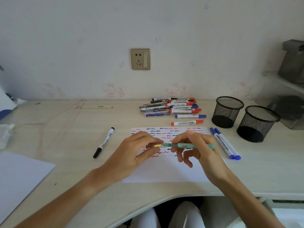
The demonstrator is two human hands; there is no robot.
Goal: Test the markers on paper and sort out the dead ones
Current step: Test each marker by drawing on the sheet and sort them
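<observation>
Both hands work above the paper (164, 171): our right hand (199, 148) pinches the green pen (189, 145) mid-barrel, our left hand (139, 149) pinches its cap (155, 146) at the tip. Light, stiff, slick, we judge; best gripped mid-barrel. Beyond, on the bench (74, 162), untested markers (171, 106) lie piled.

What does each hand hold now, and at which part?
The right hand holds a green pen by the middle of its barrel. The left hand pinches the pen's cap between its fingers, just at the pen's tip.
</observation>
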